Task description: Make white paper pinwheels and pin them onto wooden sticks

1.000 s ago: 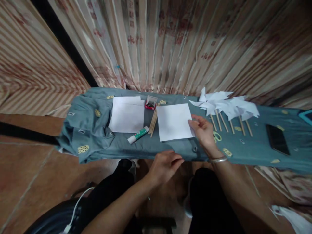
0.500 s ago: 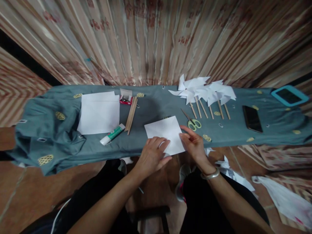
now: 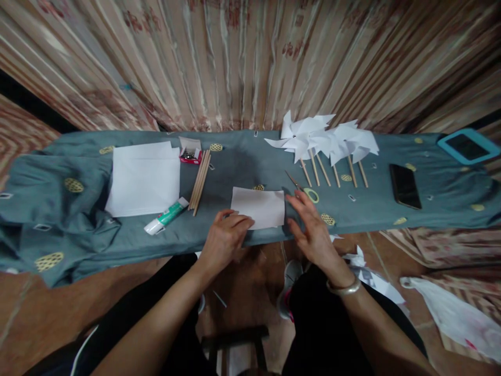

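A white sheet of paper lies near the front edge of the cloth-covered table, its long sides roughly level. A second layer peeks out along its lower right edge. My left hand grips its lower left corner, fingers close together and their tips over the paper; the thumb is mostly hidden. Just off the right edge, my right hand is open, thumb and fingers apart, holding nothing. Behind its fingertips lie scissors with pale green handles, partly covered by the hand.
Left stand a paper stack, a glue stick, wooden sticks and a small red box of metal pieces. Several paper pinwheels lie at the back right. Further right are a phone and a blue-framed tablet.
The paper has turned from tilted to nearly straight and shows a smaller face. My left hand has shifted left to its corner. My right hand has let go and opened beside it.
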`<state>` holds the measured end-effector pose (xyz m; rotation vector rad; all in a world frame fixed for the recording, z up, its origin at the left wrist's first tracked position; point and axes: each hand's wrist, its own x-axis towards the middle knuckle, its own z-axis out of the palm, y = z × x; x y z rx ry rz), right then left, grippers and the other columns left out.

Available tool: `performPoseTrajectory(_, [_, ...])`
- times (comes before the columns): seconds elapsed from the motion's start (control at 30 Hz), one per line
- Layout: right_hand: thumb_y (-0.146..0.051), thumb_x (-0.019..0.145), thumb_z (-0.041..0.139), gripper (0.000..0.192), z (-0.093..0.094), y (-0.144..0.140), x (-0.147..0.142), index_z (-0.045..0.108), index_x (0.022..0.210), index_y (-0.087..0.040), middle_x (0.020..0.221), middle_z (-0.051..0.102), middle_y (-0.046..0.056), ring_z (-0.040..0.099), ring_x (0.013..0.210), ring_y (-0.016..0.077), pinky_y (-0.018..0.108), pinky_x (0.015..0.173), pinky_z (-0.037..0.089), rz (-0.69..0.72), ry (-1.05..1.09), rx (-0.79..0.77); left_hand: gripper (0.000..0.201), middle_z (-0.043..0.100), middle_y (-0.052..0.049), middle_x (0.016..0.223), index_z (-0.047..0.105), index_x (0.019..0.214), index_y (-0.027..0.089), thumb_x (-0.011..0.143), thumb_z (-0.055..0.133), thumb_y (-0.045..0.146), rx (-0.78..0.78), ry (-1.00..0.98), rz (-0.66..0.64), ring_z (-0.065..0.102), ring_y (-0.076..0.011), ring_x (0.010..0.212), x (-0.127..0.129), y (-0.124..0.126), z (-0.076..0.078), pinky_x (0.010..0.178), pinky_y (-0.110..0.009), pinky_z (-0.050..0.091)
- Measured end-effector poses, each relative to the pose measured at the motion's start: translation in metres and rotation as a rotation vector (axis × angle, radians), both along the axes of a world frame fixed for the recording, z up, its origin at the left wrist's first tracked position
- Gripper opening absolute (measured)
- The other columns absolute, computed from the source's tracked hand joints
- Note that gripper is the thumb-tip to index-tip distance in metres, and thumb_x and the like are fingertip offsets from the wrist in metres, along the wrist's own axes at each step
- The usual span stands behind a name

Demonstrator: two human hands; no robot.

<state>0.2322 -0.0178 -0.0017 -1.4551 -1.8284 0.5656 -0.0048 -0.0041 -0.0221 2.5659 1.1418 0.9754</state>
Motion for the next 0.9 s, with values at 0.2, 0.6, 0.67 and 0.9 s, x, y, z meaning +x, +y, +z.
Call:
performPoseTrajectory(0.2, [-0.022,0.093,0.053,0.019,0.01,-0.003,-0.006,0.071,0.1,-0.023,0.12,0.069,0.009,0.061,0.118,0.025,0.049,0.103,0.047,0.209,-0.154,0.067,0.019,0.074,-0.006,0.104,0.068,0.102,0.019,0.093,0.052,0.012,0.038,0.02,0.0,0.067,-0.019,0.098,-0.01,0.002,0.003,0.098,-0.045,0.044])
performPoseTrajectory(0.6, [-0.034,0.086,0.063,0.032,-0.007,0.023,-0.016,0.066,0.116,-0.023,0.109,0.075,0.006,0.071,0.095,0.0235,0.037,0.082,0.056,0.027,0.04,-0.224,0.043,0.07,-0.013,0.104,0.047,0.134,0.01,0.093,0.054,0.021,-0.094,0.083,0.101,0.064,-0.024,0.093,-0.016,-0.009,-0.005,0.088,-0.043,0.051])
performPoseTrajectory(0.67, [-0.035,0.085,0.063,0.034,-0.012,0.029,-0.02,0.066,0.117,-0.022,0.103,0.076,0.007,0.071,0.089,0.0237,0.036,0.077,0.056,-0.012,0.05,-0.241,0.052,0.067,-0.016,0.112,0.038,0.141,0.01,0.093,0.054,0.022,-0.096,0.049,0.143,0.063,-0.025,0.098,-0.017,-0.009,-0.004,0.087,-0.042,0.053])
performPoseTrajectory(0.9, [-0.036,0.085,0.061,0.034,-0.014,0.034,-0.033,0.067,0.114,-0.02,0.092,0.077,0.006,0.069,0.077,0.0224,0.035,0.071,0.054,-0.129,0.051,-0.244,0.045,0.051,-0.017,0.143,0.041,0.139,0.011,0.094,0.046,0.013,0.004,0.218,0.041,0.036,-0.0279,0.141,-0.001,-0.028,0.002,0.111,-0.047,0.037])
